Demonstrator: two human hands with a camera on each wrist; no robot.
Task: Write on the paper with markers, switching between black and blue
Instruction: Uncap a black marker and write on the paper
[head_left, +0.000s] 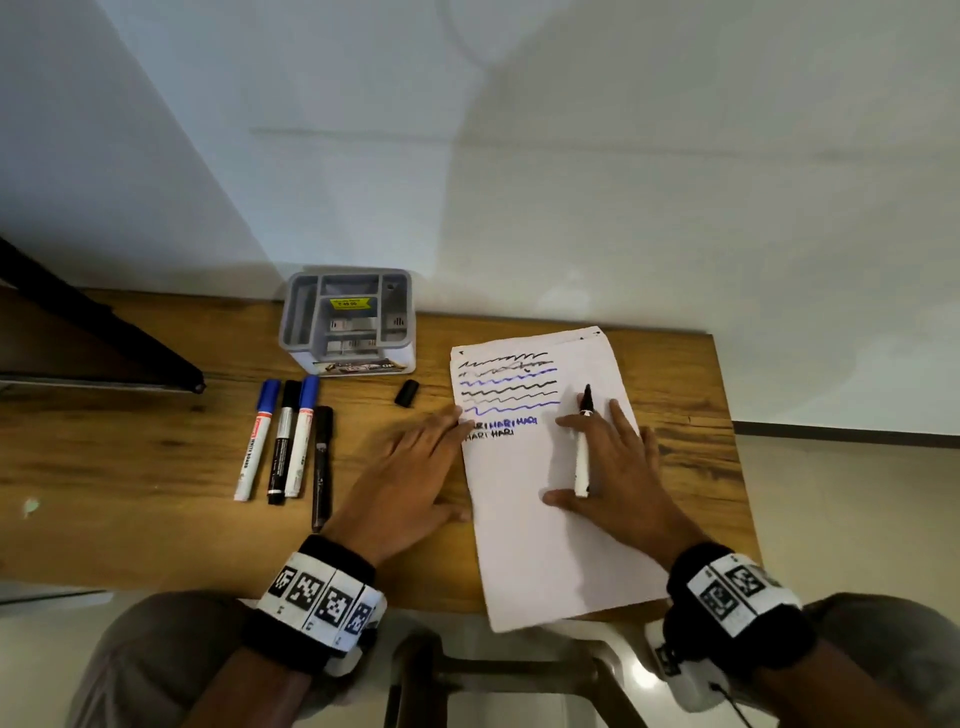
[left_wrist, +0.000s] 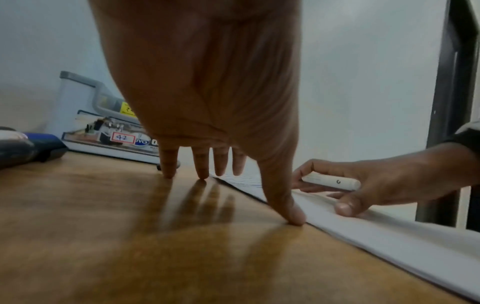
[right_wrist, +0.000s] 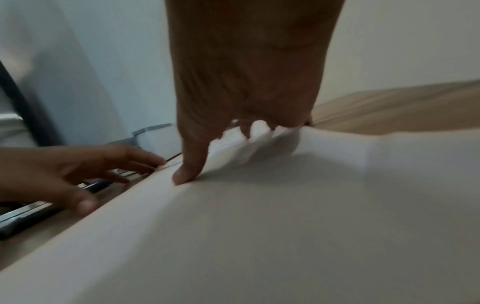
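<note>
A grey plastic organiser (head_left: 347, 319) with several rectangular compartments stands at the desk's (head_left: 130, 467) far edge against the wall; a yellow label sits in its middle compartment, and what else the compartments hold cannot be told. The desk is smooth wood-grain board. In front of the organiser four capped markers (head_left: 285, 441) lie side by side: two white-barrelled ones with blue caps, and two dark ones. A loose black cap (head_left: 407, 393) lies between them and the paper (head_left: 545, 545).

The paper, a thin white stack, lies on the desk's right part, its near edge overhanging the front edge. It carries wavy black and blue lines and block letters below them.

The right hand (head_left: 618, 467) rests on the paper with fingers spread and straight; the uncapped black marker (head_left: 583, 447), white-barrelled, lies across its fingers. The left hand (head_left: 410, 478) lies flat, fingers released and straight, at the paper's left edge.
</note>
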